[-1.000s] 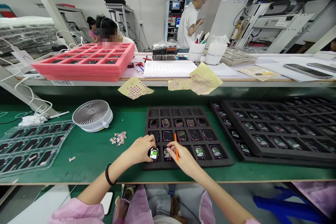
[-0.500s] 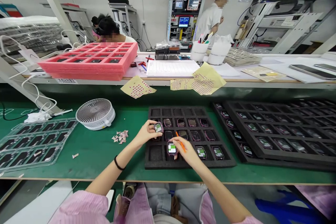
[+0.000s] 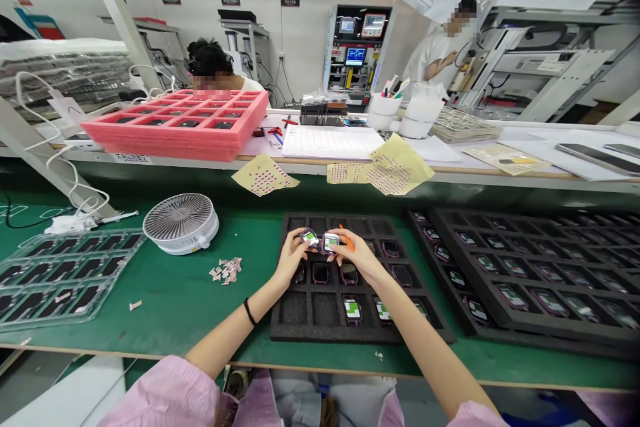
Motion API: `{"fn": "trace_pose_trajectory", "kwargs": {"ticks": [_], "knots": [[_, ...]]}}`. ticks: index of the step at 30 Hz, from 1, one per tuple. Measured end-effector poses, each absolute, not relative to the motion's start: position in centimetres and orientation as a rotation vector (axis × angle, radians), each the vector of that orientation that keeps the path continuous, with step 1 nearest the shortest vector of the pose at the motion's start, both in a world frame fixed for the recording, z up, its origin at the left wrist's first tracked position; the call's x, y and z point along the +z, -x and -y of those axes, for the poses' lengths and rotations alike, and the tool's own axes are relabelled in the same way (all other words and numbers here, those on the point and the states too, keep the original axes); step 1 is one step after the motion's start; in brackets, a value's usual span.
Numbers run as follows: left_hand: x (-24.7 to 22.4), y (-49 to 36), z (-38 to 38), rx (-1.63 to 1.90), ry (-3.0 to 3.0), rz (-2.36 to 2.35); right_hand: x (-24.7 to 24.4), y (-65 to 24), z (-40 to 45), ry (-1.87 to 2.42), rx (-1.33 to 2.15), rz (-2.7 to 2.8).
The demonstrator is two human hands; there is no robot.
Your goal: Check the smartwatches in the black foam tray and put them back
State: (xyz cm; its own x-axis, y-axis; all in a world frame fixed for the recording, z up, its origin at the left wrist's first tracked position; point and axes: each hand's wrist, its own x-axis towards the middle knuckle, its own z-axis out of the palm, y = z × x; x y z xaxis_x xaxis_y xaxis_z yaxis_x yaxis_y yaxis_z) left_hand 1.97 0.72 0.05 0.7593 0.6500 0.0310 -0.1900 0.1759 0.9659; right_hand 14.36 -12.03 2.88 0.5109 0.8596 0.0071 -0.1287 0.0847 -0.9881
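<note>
My left hand (image 3: 293, 258) pinches a small square smartwatch with a green-and-white screen (image 3: 309, 237) above the black foam tray (image 3: 294, 310). My right hand (image 3: 356, 253) holds a matching smartwatch (image 3: 331, 242) right beside it, the two almost touching. An orange stick (image 3: 347, 239) pokes out between my right fingers. Below my hands, several pink-framed watches (image 3: 320, 273) sit in the tray's cells, and others show green screens (image 3: 353, 310). The tray's near left cells hold nothing.
A larger black foam tray (image 3: 525, 273) full of watches lies to the right. To the left are a white desk fan (image 3: 181, 223), paper scraps (image 3: 226, 270) and a clear plastic tray (image 3: 65, 280). A pink foam tray (image 3: 175, 127) stands on the far shelf, with a co-worker (image 3: 213, 67) behind it.
Both hands have moved to the tray's far side and come together. The two watches, apart half a second ago, now sit side by side. The standing co-worker has shifted right in view.
</note>
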Motion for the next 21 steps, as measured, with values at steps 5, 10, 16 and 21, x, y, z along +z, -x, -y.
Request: {"fn": "trace_pose_trajectory", "kwargs": {"ticks": [5, 10, 16, 21], "knots": [[0.0, -3.0, -1.4, 0.682, -1.296, -0.394, 2.5, -15.0, 10.8, 1.297, 0.815, 0.734], [-0.2, -3.2, -1.7, 0.702, -1.32, -0.424, 2.5, -15.9, 10.7, 1.31, 0.781, 0.693], [-0.1, -2.3, -1.3, 0.677, -1.382, -0.464, 2.4, -15.2, 11.9, 1.254, 0.799, 0.72], [-0.1, -2.1, -1.0, 0.652, -1.396, -0.408, 2.6, -14.6, 12.3, 1.281, 0.794, 0.778]]}}
